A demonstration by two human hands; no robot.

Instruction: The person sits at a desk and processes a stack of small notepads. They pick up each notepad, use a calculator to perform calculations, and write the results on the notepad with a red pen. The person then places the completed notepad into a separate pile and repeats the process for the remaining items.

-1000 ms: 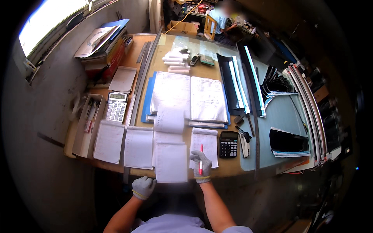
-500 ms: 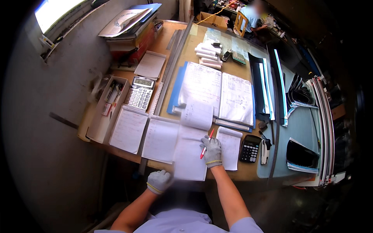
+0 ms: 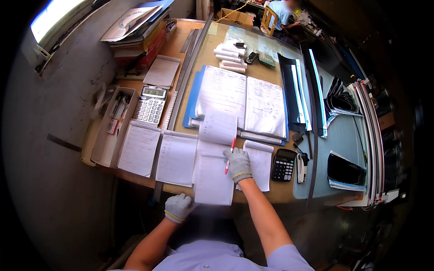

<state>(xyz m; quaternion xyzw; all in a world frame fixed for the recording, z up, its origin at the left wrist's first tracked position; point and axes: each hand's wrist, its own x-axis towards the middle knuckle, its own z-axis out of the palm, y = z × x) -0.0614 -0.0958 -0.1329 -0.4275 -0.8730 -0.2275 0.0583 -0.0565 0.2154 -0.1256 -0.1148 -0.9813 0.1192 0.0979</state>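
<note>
My right hand [image 3: 238,163], in a grey knit glove, rests on the upper right part of a notepad page [image 3: 214,183]. A red and white pen [image 3: 226,169] is held in its fingers, slanting across the page. The notepad's turned-up sheet [image 3: 218,128] lies over the bottom of an open blue folder of written sheets [image 3: 267,106]. At the table's front edge, close to the page's lower left corner, is my left hand [image 3: 179,207], also gloved. Its fingers are curled in, and the palm side is hidden.
Further written pads [image 3: 176,159] lie to the left, beside a silver calculator [image 3: 150,106] and a box of pens [image 3: 113,131]. Right of my hand are a small pad [image 3: 261,165], a black calculator [image 3: 284,165] and a stapler [image 3: 302,167]. A person [image 3: 281,18] sits at the far end.
The whole scene has shifted a little left and upward in the view. My right hand, still gripping the pen, sits slightly higher on the page. My left hand stays near the table edge.
</note>
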